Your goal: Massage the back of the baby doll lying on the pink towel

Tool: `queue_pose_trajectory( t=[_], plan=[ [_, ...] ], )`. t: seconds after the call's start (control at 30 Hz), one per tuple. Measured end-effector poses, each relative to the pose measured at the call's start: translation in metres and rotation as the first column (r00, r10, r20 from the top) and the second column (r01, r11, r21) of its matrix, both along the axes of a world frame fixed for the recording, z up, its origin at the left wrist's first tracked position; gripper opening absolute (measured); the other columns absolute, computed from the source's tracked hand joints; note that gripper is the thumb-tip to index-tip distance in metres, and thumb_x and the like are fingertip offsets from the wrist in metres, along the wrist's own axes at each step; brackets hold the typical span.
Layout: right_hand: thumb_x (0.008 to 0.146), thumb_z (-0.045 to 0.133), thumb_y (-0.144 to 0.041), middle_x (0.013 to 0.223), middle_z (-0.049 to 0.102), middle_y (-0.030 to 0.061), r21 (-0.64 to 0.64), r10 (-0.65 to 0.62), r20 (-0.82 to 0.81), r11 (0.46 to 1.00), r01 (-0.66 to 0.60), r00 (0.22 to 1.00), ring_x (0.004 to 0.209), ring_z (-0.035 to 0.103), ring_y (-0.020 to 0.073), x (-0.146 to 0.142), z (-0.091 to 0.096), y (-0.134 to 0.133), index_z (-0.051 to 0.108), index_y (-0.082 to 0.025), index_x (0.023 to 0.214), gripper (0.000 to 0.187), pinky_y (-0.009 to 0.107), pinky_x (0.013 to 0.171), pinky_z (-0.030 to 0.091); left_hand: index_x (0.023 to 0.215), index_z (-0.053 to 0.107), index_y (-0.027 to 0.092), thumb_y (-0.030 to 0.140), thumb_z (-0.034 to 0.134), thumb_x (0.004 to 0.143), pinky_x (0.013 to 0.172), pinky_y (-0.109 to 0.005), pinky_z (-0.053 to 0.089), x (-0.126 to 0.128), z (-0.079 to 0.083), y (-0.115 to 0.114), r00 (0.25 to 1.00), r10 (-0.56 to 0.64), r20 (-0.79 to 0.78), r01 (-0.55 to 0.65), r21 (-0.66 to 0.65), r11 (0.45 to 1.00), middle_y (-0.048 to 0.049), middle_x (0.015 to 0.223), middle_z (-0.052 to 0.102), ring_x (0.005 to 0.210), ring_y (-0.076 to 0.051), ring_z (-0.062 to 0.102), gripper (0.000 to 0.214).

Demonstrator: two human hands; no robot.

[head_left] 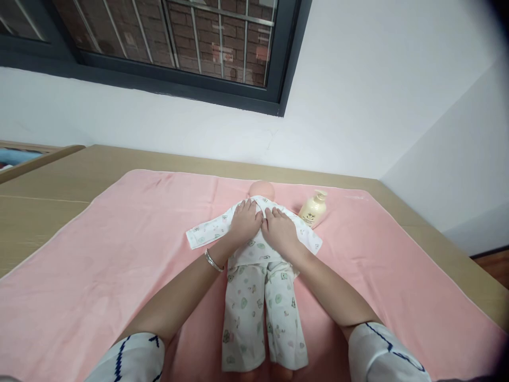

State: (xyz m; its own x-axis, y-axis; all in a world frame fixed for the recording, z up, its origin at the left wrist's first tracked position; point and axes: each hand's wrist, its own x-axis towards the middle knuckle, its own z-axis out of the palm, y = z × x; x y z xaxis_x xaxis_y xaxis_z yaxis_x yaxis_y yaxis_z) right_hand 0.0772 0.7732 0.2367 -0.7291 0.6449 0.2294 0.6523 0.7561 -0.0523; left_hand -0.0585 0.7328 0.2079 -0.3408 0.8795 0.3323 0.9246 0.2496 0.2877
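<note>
A baby doll lies on a pink towel, dressed in a white printed top and trousers, its head towards the wall. My left hand rests flat on the left side of the doll's chest, fingers stretched and close together. My right hand lies flat on the right side of the chest, fingers pointing to the neck. The two hands almost touch in the middle. A silver bangle sits on my left wrist. Neither hand holds anything.
A cream pump bottle stands on the towel just right of the doll's shoulder. The towel covers a wooden table set against a white wall. A dark-framed barred window is above.
</note>
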Motion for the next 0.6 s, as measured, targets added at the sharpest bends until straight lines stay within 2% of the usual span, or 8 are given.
queue_pose_trajectory(
  t=[0.13,0.2,0.6],
  plan=[
    [0.104,0.037,-0.034,0.157,0.032,0.02,-0.111,0.102,-0.018,0.988,-0.104,0.995,0.148,0.026,0.0299,-0.001,-0.007,0.027,0.036,-0.009,0.153,0.055,0.044,0.121,0.021,0.141,0.047,0.004,0.031,0.034,0.099,0.118,-0.051,0.028,0.001,-0.009,0.003,0.999,0.018,0.04,-0.019,0.04,0.999,-0.0191,0.148,0.048,0.141,-0.034,0.039,0.052],
    [0.104,0.036,-0.035,0.159,0.028,0.0186,-0.143,0.125,-0.035,0.981,-0.129,0.992,0.15,0.022,0.0294,-0.001,-0.011,0.035,0.034,-0.009,0.154,0.056,0.045,0.122,0.017,0.141,0.048,0.005,0.031,0.035,0.099,0.118,-0.052,0.029,0.002,-0.01,0.002,0.998,0.026,0.055,-0.029,0.055,0.998,-0.0184,0.147,0.049,0.141,-0.034,0.039,0.051],
    [0.103,0.038,-0.033,0.157,0.03,0.0204,-0.147,0.128,-0.104,0.979,-0.142,0.986,0.149,0.023,0.0327,-0.001,-0.016,0.034,0.036,-0.008,0.153,0.056,0.049,0.122,0.016,0.137,0.053,0.008,0.03,0.038,0.097,0.116,-0.053,0.032,0.001,-0.014,0.004,0.996,0.032,0.088,-0.043,0.129,0.991,-0.0172,0.144,0.052,0.138,-0.035,0.043,0.048]
  ],
)
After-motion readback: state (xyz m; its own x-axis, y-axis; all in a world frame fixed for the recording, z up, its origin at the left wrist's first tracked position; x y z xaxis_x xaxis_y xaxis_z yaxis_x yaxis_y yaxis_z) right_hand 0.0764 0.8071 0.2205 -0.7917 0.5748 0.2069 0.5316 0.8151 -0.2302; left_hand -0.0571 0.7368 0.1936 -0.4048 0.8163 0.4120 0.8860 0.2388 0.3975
